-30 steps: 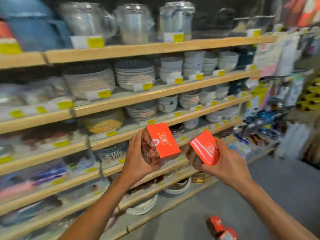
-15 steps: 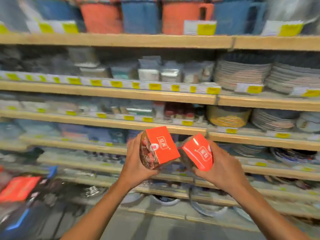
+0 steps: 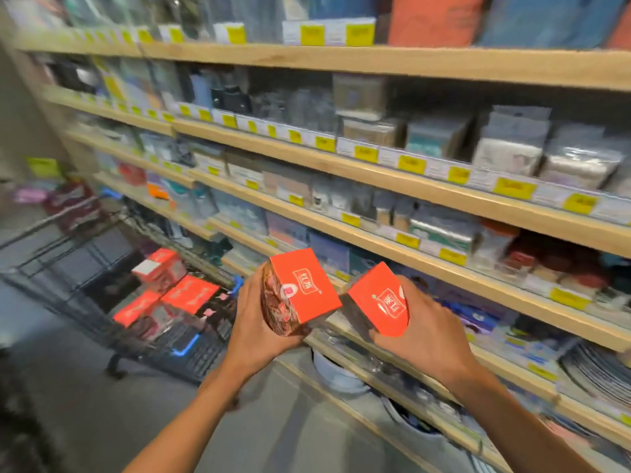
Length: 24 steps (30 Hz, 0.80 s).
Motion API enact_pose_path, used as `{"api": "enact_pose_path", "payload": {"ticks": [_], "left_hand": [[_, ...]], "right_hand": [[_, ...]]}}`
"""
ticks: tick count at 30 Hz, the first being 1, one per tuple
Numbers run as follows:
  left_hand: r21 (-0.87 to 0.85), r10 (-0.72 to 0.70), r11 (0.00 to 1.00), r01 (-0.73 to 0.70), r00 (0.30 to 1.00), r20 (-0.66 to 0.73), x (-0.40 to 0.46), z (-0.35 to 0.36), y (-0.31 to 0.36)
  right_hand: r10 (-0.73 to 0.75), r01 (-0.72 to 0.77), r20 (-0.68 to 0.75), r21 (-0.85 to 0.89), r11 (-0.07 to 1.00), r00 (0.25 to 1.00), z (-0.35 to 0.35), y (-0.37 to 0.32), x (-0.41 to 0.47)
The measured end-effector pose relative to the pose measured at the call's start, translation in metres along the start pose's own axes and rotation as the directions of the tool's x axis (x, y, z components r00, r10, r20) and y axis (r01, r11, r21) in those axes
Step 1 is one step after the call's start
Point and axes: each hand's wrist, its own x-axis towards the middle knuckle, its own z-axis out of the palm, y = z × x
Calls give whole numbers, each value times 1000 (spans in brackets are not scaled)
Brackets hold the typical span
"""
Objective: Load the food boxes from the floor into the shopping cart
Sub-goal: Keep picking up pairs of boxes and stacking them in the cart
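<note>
I hold two tilted orange cardboard food boxes, one (image 3: pixel 304 290) in my left hand (image 3: pixel 259 331), one (image 3: pixel 380 300) in my right hand (image 3: pixel 421 339), while more orange boxes (image 3: pixel 177 295) lie in the black wire shopping cart (image 3: pixel 61 268).

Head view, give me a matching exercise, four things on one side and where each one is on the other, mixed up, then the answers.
Things:
1. left hand
2. right hand
3. cart
4. price tags

Places or states:
A. stuck along the front edges of the shelves
B. at lower left, with orange boxes already inside
C. grips the box nearer the cart
D. grips the box nearer the shelves

Pairs: 1-C, 2-D, 3-B, 4-A
</note>
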Motion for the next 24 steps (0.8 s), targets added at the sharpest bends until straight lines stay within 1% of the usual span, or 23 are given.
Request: {"api": "enact_pose_path", "payload": {"ticks": [2, 4, 7, 11, 13, 16, 19, 23, 24], "left_hand": [[21, -20, 1000, 21, 999, -40, 4, -14, -11], [41, -26, 999, 28, 998, -63, 8, -26, -16], [102, -27, 994, 44, 985, -168, 14, -44, -20], [177, -6, 982, 58, 960, -280, 19, -70, -20], [191, -18, 978, 89, 938, -345, 16, -84, -25], [196, -39, 971, 136, 901, -433, 12, -106, -28], [183, -43, 971, 152, 869, -493, 16, -127, -37], [94, -111, 974, 204, 800, -590, 13, -152, -66], [91, -120, 972, 216, 793, -598, 14, -160, -75]], "right_hand": [[-66, 66, 30, 14, 998, 997, 13, -11, 26], [-102, 101, 49, 29, 994, 994, 23, -19, 48], [-189, 188, 85, 24, 982, 978, 39, -36, 89], [-313, 310, 144, 42, 950, 939, 57, -68, 138], [-376, 372, 170, 58, 927, 911, 70, -86, 158], [-443, 430, 200, 108, 896, 874, 92, -116, 180], [-500, 478, 248, 146, 866, 830, 120, -145, 197], [-551, 527, 301, 165, 834, 778, 161, -186, 219], [-563, 536, 306, 172, 826, 768, 171, -197, 224]]}}
